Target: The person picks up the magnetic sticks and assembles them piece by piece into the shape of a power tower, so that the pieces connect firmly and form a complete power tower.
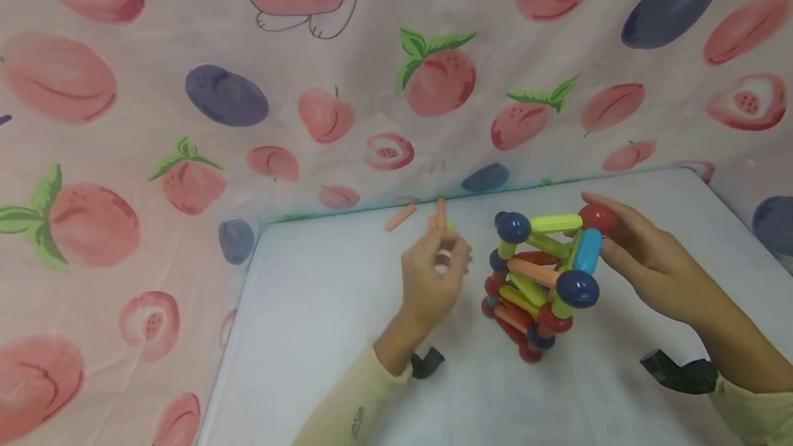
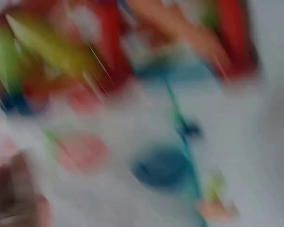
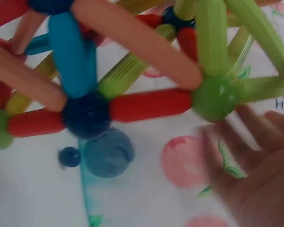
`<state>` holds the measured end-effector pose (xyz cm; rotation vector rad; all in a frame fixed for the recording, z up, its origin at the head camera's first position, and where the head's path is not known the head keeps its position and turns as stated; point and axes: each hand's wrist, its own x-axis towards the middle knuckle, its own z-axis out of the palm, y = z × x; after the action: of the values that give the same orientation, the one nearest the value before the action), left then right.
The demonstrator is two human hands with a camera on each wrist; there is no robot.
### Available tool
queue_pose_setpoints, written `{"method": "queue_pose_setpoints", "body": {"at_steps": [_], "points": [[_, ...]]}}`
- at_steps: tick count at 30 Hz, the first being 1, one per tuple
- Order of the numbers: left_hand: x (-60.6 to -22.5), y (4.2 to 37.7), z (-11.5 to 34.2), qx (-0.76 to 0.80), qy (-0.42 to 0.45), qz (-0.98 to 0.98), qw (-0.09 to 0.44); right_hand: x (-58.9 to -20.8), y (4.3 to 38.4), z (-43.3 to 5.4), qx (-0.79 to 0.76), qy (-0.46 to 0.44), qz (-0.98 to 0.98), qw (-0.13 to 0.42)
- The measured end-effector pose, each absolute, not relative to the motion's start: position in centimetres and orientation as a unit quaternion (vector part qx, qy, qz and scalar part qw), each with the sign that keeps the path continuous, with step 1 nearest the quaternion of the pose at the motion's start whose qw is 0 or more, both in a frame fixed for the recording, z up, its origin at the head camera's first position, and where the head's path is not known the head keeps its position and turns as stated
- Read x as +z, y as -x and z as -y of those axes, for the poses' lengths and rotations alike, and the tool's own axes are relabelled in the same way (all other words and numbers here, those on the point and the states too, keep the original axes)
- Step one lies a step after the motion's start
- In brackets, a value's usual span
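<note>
A tall frame of coloured sticks and balls (image 1: 545, 274) stands on the white table, with blue and red balls at its top corners. My right hand (image 1: 650, 267) is at its upper right, thumb and fingers extended around a red ball (image 1: 598, 219). In the right wrist view its fingertips are close below a green ball (image 3: 215, 97); whether they touch it is unclear. My left hand (image 1: 432, 277) is left of the frame, fingers loosely bent, thumb near the index finger. Nothing shows in its grasp. Blur covers most of the left wrist view.
Loose peach sticks (image 1: 400, 217) lie at the table's back edge, and a yellow-green piece (image 1: 451, 226) shows just behind my left hand. A fruit-patterned cloth (image 1: 347, 177) hangs behind the table (image 1: 310, 308). A dark curved piece (image 1: 678, 372) sits at my right wrist.
</note>
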<state>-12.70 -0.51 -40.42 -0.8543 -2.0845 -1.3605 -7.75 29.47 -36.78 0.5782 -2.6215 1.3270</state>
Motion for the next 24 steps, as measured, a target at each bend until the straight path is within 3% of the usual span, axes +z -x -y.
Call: {"method": "queue_pose_setpoints", "body": {"at_steps": [3, 6, 10, 15, 19, 21, 24], "points": [[-43.1, 17.7, 1.7, -0.372, 0.242, 0.888, 0.123, -37.9, 7.8, -29.3, 0.437, -0.203, 0.876, 0.015], [-45.6, 21.5, 2.1, -0.208, 0.248, 0.946, -0.005, -38.9, 7.8, -28.7, 0.423, -0.212, 0.881, -0.008], [-48.0, 24.1, 1.7, -0.126, 0.265, 0.953, -0.081, -39.6, 7.9, -27.7, 0.439, -0.199, 0.876, -0.019], [-48.8, 24.5, 1.1, -0.088, 0.265, 0.957, -0.083, -39.7, 8.3, -27.5, 0.442, -0.192, 0.875, -0.042], [-46.4, 22.4, 1.7, -0.175, 0.251, 0.95, -0.067, -40.0, 9.7, -28.3, 0.458, -0.218, 0.859, -0.072], [-44.1, 20.6, 2.3, -0.269, 0.249, 0.93, -0.017, -40.2, 10.7, -28.7, 0.481, -0.235, 0.841, -0.082], [-39.8, 17.5, 2.8, -0.405, 0.291, 0.859, 0.112, -40.5, 12.0, -28.8, 0.508, -0.248, 0.822, -0.067]]}}
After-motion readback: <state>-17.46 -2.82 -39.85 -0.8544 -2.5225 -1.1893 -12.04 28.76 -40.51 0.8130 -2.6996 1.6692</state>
